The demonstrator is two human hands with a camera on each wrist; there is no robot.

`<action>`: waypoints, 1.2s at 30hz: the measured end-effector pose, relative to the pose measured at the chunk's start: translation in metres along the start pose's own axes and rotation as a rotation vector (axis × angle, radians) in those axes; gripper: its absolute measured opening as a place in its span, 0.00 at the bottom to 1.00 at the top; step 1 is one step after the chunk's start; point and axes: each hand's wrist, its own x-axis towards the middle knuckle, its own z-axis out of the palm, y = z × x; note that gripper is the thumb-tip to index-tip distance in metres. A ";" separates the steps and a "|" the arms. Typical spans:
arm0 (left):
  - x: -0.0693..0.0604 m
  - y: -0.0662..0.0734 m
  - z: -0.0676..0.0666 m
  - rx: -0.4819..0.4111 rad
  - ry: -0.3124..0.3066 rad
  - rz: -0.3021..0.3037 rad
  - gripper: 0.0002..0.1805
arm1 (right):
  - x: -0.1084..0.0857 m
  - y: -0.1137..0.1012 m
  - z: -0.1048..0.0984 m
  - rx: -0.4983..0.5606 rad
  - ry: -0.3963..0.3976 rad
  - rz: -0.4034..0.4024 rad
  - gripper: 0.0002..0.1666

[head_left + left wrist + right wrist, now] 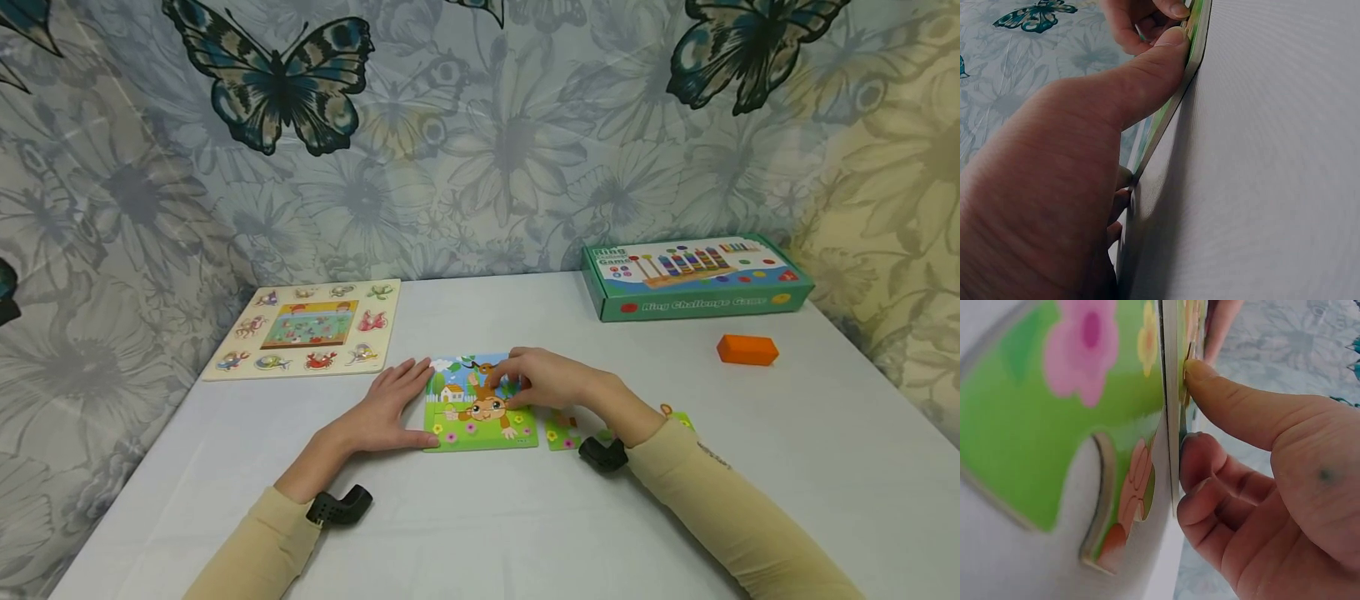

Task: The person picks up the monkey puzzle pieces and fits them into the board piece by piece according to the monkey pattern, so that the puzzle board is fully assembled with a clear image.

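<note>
A jigsaw puzzle board (450,437) with a cartoon monkey on green grass lies flat mid-table. My left hand (386,408) rests along its left edge with fingers spread, the thumb (1172,56) on the near corner. Over the board's right part, my right hand (543,379) bends its fingers, and thumb and index finger pinch at a puzzle piece by the monkey's head; the hand hides most of that piece. Just right of the board lies a loose green puzzle piece (558,433) with flowers, seen close up as a flowered piece (1016,444) in the right wrist view.
Another puzzle piece (681,418) shows partly behind the right forearm. A wooden sea-animal board (375,358) lies at the back left. A green game box (697,304) stands at the back right, with an orange block (747,350) in front of it. Patterned wallpaper borders the table.
</note>
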 end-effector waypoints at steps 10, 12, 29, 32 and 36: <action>0.000 0.001 0.001 0.001 0.000 -0.008 0.59 | 0.002 -0.002 0.002 -0.018 -0.010 -0.006 0.17; 0.000 0.001 0.001 0.001 0.001 -0.007 0.59 | 0.001 -0.001 0.002 -0.016 -0.013 -0.008 0.16; 0.001 0.002 -0.003 -0.004 -0.003 -0.003 0.59 | 0.000 0.002 0.000 -0.029 -0.003 -0.038 0.11; 0.001 0.002 -0.003 -0.007 -0.004 -0.003 0.58 | -0.001 0.001 -0.001 -0.024 -0.008 -0.037 0.11; 0.000 0.002 -0.002 -0.010 -0.003 0.000 0.58 | -0.001 0.002 -0.001 -0.014 -0.018 -0.045 0.12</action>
